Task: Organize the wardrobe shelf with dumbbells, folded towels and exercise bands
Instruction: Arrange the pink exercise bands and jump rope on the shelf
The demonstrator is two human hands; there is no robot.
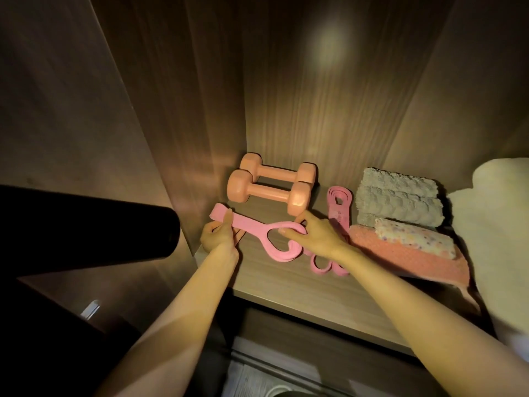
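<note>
Two hands on one band right now. The left hand [219, 237] pinches the flat end of a pink exercise band [254, 226] between thumb and fingers, near the left edge of the shelf [300, 290]. The right hand [315, 237] has its thumb and fingers closed on the looped part, more toward the middle. The band runs between them just in front of the two orange dumbbells [272, 181], which sit side by side in the back left corner.

Handling-wise, my guess is that it's light, floppy rubber. It won't hold a shape on its own, since the slack part curls into a heart-ish loop and droops toward the front edge. It looks grippy rather than slippery, and nothing about it seems fragile. I'd say the best hold is at the ends or folds, pinching the layers together so it lies flat like the folded band [339, 207] lying just beside the grey towel [398, 196].

More pink loops [323, 267] lie under the right wrist. Can't tell if that's a separate band or the same one.

The dotted towel [415, 239] sits on a pink towel [400, 259] along the right edge. Both look soft, so probably best lifted from underneath. The dumbbells look heavy, and I'd grab those by the handle.
</note>
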